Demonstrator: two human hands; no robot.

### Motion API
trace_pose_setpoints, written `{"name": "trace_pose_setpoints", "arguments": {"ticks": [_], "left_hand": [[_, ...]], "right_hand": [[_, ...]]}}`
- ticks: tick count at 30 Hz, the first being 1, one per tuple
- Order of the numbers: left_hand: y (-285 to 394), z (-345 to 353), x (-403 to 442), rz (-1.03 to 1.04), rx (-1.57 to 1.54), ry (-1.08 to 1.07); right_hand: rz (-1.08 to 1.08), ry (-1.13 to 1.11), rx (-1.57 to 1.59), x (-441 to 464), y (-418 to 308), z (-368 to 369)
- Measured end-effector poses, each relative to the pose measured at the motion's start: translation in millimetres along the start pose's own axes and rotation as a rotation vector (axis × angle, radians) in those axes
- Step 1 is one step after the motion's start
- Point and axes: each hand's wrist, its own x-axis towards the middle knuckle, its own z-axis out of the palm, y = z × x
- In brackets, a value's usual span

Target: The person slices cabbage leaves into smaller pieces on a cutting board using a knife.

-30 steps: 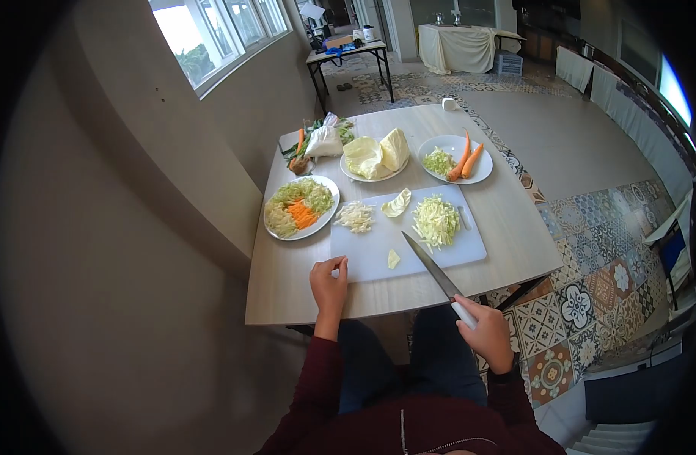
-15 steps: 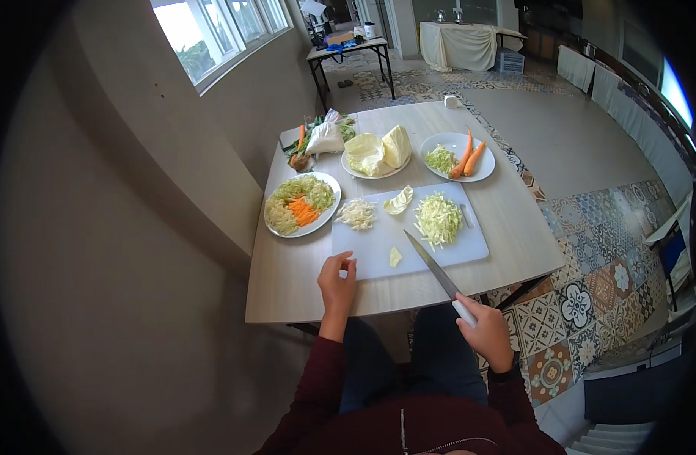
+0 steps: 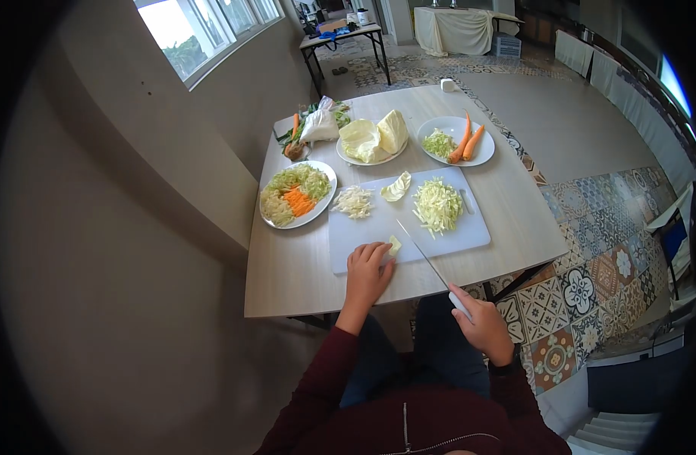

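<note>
My right hand [image 3: 483, 326] grips the white handle of a kitchen knife [image 3: 426, 259]. Its blade points away from me over the front of a white cutting board [image 3: 348, 254], edge-on. My left hand [image 3: 369, 274] is over the board's front left part, thumb and fingers apart, fingertips at a small piece of cabbage [image 3: 395, 245]. Farther back on the board are a curved cabbage leaf [image 3: 396, 186], a heap of shredded cabbage [image 3: 437, 205] and a smaller pile of pale shreds [image 3: 353, 202]. A small utensil [image 3: 467, 201], partly hidden, lies beside the heap.
A plate of shredded vegetables [image 3: 295, 196] stands left of the board. Behind are a plate of cabbage [image 3: 374, 140], a plate with carrots [image 3: 469, 144], a plastic bag [image 3: 320, 125] among vegetables and a small white object [image 3: 447, 85]. A wall [image 3: 173, 227] rises at left.
My left hand has moved right and forward over the board to the small cabbage piece. The knife has turned edge-on, still in my right hand. The view has shifted slightly.
</note>
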Motion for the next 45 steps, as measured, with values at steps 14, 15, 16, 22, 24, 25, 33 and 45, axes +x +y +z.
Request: {"name": "trace_pose_setpoints", "arguments": {"ticks": [14,15,16,22,24,25,33,45], "left_hand": [[-5.6,5.8,-3.0,0.018,0.063,-0.058],[-5.6,5.8,-2.6,0.018,0.059,-0.058],[-5.6,5.7,-2.4,0.018,0.056,-0.059],[-4.3,5.0,-2.3,0.016,0.067,-0.056],[-4.3,5.2,-2.3,0.018,0.066,-0.055],[-4.0,5.1,-2.3,0.017,0.065,-0.054],[-4.6,5.7,-2.4,0.026,0.075,-0.044],[-4.8,6.3,-2.7,0.036,0.099,-0.041]], "right_hand": [[-0.103,-0.023,-0.041,6.1,-12.8,-2.2],[-0.125,-0.012,-0.043,6.0,-11.3,-1.7],[-0.124,-0.017,-0.044,5.8,-11.3,-2.0],[-0.062,-0.102,-0.067,1.7,-22.3,-12.9],[-0.046,-0.126,-0.059,0.9,-26.8,-18.0],[-0.047,-0.124,-0.041,1.9,-28.9,-18.9],[-0.150,-0.037,-0.015,34.6,-15.5,6.6],[-0.125,-0.061,-0.050,12.6,-17.8,3.8]]}}
